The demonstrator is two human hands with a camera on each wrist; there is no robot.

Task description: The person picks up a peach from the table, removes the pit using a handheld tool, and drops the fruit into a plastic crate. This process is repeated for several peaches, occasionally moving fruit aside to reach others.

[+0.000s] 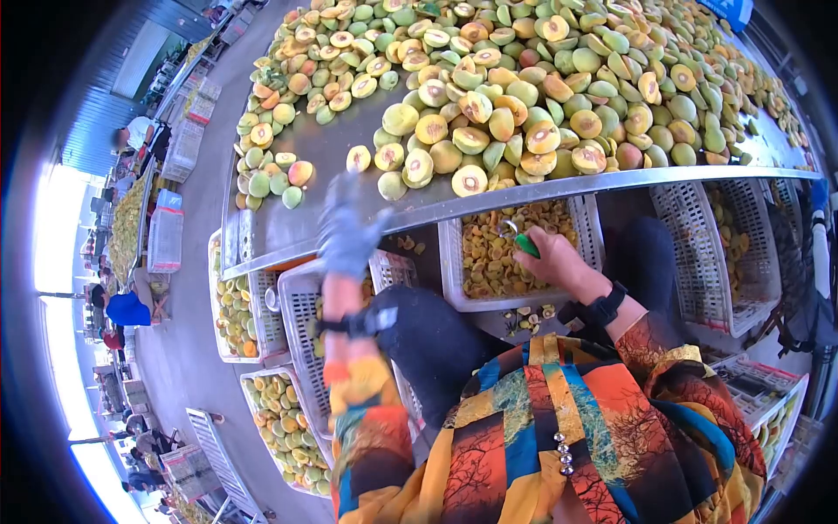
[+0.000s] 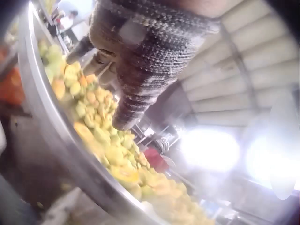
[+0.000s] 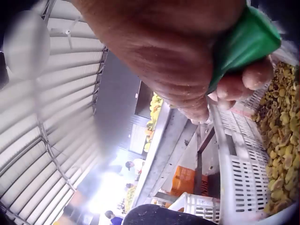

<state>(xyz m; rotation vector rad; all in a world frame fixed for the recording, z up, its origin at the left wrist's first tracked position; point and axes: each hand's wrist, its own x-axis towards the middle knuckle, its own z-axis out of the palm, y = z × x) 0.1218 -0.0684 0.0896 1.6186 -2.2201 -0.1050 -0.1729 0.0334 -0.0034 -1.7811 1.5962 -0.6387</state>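
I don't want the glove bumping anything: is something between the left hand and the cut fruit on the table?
Nothing visible is. The left hand reaches over the rim, with the nearest cut fruit just beyond.

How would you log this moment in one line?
left grip: gloved, near table | right grip: holds green-handled tool over crate | cut fruit: piled on table

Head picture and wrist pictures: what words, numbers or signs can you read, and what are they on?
None can be read.
Orange box, right wrist view: marks, too blurred to read.
Blue thing, head view's top right: pale marks, too small to read.
Green handle: no writing shows.
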